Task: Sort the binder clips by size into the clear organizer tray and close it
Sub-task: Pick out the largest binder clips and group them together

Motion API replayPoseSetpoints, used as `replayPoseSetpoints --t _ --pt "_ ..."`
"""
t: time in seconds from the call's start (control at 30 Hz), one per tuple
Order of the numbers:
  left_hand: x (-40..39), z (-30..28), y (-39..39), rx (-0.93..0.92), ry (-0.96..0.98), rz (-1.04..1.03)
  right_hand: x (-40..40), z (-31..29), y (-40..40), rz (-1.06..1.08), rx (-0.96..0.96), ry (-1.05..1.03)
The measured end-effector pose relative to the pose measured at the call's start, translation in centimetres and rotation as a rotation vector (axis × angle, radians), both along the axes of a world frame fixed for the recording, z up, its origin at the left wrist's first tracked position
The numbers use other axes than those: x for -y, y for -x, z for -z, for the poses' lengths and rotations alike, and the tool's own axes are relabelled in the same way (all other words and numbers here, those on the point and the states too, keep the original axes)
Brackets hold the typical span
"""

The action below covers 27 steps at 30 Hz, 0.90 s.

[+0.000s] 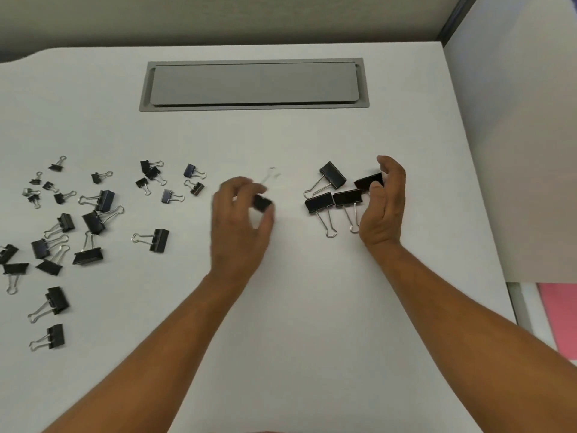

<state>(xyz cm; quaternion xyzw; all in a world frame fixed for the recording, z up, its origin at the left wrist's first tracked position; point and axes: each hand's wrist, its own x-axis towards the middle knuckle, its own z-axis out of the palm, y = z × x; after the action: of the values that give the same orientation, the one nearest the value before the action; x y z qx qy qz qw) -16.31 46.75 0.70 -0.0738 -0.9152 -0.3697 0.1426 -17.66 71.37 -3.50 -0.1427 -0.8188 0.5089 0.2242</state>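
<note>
White and matte, the counter spreads out under both forearms, with a grey metal cable hatch set flush near its far edge and a pale partition to the right. Scattered black binder clips with silver wire handles, small, medium and large mixed together, lie across the left side, not yet sorted. To the right, well apart from that heap, a small cluster of large black binder clips sits close together, which looks like a size group being gathered. The left hand curls its fingers round one black clip, blurred, between the heap and the cluster, probably to add it there. The right hand stands on edge just beside the cluster, thumb and fingers pinching another large black clip at the group's edge. No clear organizer tray shows anywhere, so filling and closing it appear to be undone.
</note>
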Motion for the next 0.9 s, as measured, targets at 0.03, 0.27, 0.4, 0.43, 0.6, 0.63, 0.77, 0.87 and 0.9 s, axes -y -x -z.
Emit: replayPoseSetpoints --t 0.03,0.27,0.4,0.43,0.6,0.63,0.77,0.87,0.9 --pt "-1.6 -0.5 -0.1 -0.035 -0.006 0.097 0.0 -0.3 0.1 0.037 -0.007 0.084" --pt "-8.0 1.7 1.1 -0.014 0.317 0.643 -1.8 -2.9 0.7 0.184 0.040 0.730" --pt "-6.7 2.8 1.2 -0.027 0.369 0.591 -2.1 -1.5 -2.4 -0.131 0.161 0.220" --pt "-6.1 3.0 0.9 0.007 0.379 0.539 -2.0 -0.9 -3.0 -0.222 0.164 0.007" --pt "-4.1 4.9 1.5 0.227 0.519 0.409 -0.6 0.2 -2.8 -0.367 0.215 -0.647" --pt "-4.1 5.0 2.3 0.227 0.546 0.431 -0.6 0.3 -2.3 -0.355 0.231 -0.673" --pt "-4.4 4.9 6.0 0.171 0.586 0.514 -0.7 0.5 -0.1 -0.325 0.263 -0.722" --pt "-4.7 4.8 7.0 0.128 0.597 0.517 -0.5 0.6 0.4 -0.299 0.250 -0.711" --pt "-4.7 4.7 6.9 0.117 0.589 0.509 -0.5 0.5 0.3 -0.294 0.235 -0.681"
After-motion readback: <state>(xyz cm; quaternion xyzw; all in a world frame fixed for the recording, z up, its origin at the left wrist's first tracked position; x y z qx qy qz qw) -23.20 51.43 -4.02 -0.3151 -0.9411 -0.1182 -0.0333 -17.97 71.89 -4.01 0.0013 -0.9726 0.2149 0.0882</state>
